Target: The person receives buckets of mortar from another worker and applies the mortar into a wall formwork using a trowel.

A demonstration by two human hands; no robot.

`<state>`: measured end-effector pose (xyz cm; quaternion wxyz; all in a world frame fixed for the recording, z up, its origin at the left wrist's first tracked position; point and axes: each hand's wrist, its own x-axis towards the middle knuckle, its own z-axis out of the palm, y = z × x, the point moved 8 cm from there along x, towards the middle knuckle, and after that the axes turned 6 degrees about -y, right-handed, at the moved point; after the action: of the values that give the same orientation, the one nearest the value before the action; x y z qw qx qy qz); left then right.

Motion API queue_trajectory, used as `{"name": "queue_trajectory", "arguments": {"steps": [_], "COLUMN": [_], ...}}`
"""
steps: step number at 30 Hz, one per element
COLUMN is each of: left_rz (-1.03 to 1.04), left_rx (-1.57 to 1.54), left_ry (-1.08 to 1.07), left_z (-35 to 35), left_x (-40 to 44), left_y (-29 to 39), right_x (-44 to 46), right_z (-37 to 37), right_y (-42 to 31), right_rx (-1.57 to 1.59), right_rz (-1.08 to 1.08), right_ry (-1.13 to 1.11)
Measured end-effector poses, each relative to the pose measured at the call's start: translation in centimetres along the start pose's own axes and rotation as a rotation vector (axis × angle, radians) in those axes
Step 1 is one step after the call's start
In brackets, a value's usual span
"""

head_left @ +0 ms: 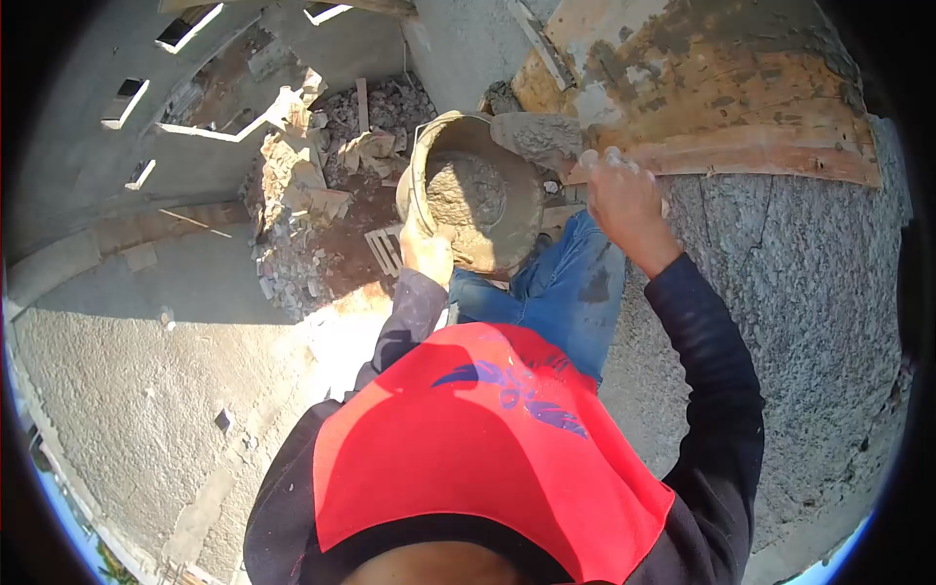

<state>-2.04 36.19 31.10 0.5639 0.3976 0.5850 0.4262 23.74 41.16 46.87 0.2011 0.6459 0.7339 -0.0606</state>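
A bucket (526, 210) tilts in front of my legs, with wet grey mortar (466, 195) inside it. My left hand (427, 255) is closed on its near left rim. My right hand (624, 200) is wrapped round the handle of a trowel, at the right of the bucket. The trowel's blade (539, 136) is coated with mortar and lies over the bucket's far right rim; whether it touches the rim I cannot tell. Most of the handle is hidden by my fingers.
A mortar-smeared wooden board (741, 122) lies at the upper right, beside a rough plastered wall (760, 263). Broken rubble (366, 127) lies beyond the bucket to the left. A grey wall (322, 54) with several openings stands at the far left.
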Motion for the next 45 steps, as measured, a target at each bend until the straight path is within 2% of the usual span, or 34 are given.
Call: {"name": "queue_trajectory", "arguments": {"steps": [1,2,3,5,7,10,11,13,14,16,18,19,20,21,23,25,26,27,30,33,35,37,40,42,44,45], "left_rz": [-0.208,-0.168,-0.101,0.019,0.010,0.090,0.082,0.135,0.045,0.079,0.187,0.178,0.096,0.015,0.076,-0.024,0.060,0.079,-0.132,-0.175,-0.217,-0.125,0.041,-0.154,-0.133,-0.114], "left_rx": [-0.251,-0.343,-0.440,-0.223,-0.192,0.156,0.164,0.178,0.253,0.238,0.329,0.333,0.223,0.114,0.057,-0.016,-0.152,-0.156,-0.352,-0.532,-0.544,-0.478,-0.580,-0.434,-0.519,-0.567], "left_ry": [-0.027,-0.009,-0.001,0.023,0.020,0.008,0.004,-0.007,-0.008,-0.039,-0.063,-0.049,-0.096,-0.148,-0.178,-0.209,-0.200,-0.208,-0.135,-0.105,-0.118,-0.049,-0.047,-0.102,-0.157,-0.171], "left_z": [0.9,0.7,0.6,0.1,-0.3,-1.1,-0.8,0.3,0.1,0.2,-0.1,-0.3,-0.2,0.0,0.3,0.6,0.8,0.9,-0.2,1.1,0.6,0.1,-0.3,0.3,1.1,1.5], "left_x": [-0.8,-0.9,0.4,0.4,0.6,-0.2,-0.6,-1.1,-1.3,-2.1,-2.7,-2.7,-2.7,-3.0,-2.8,-2.9,-2.9,-2.5,-2.7,-3.2,-2.8,-2.1,-1.5,-1.7,-0.9,-0.3], "left_y": [3.1,2.7,2.5,2.7,4.3,4.7,5.1,7.3,6.9,7.9,7.4,7.5,7.1,6.6,6.5,6.2,7.3,7.6,4.0,6.5,5.2,4.3,6.6,6.3,6.8,7.2], "right_x": [0.6,0.8,0.9,-0.5,0.7,2.5,3.6,5.0,5.2,5.5,4.8,4.4,3.7,2.6,1.5,0.4,-0.6,-0.9,-2.4,-3.8,-4.5,-5.7,-7.2,-8.4,-9.9,-10.2], "right_z": [2.0,3.1,3.3,4.0,3.2,0.5,0.5,2.4,3.4,6.4,8.2,9.4,10.7,10.8,10.5,11.0,10.6,9.6,7.7,3.5,-1.0,-5.8,-12.6,-15.4,-19.2,-20.6], "right_y": [-2.1,-4.0,-6.9,-11.1,-10.7,-7.6,-7.3,-7.9,-7.8,-9.0,-9.1,-8.9,-8.6,-9.4,-9.8,-10.0,-9.4,-8.7,-6.7,-3.9,-2.9,-1.8,-1.5,0.1,-0.5,0.0], "right_rx": [0.041,0.076,0.086,0.174,0.225,-0.035,-0.118,-0.153,-0.151,0.154,0.203,0.249,0.418,0.426,0.600,0.621,0.666,0.704,0.697,0.641,0.589,0.590,0.608,0.609,0.624,0.666], "right_rz": [-0.066,-0.127,-0.212,-0.318,-0.258,-0.211,-0.268,-0.333,-0.331,-0.520,-0.518,-0.505,-0.534,-0.544,-0.470,-0.464,-0.439,-0.409,-0.354,-0.333,-0.353,-0.352,-0.402,-0.334,-0.551,-0.509], "right_ry": [0.126,0.254,0.239,0.180,0.136,0.331,0.295,0.366,0.369,0.042,-0.024,-0.079,-0.078,-0.087,-0.112,-0.187,-0.150,-0.098,-0.169,-0.125,-0.050,-0.022,-0.001,0.038,0.014,-0.145]}}
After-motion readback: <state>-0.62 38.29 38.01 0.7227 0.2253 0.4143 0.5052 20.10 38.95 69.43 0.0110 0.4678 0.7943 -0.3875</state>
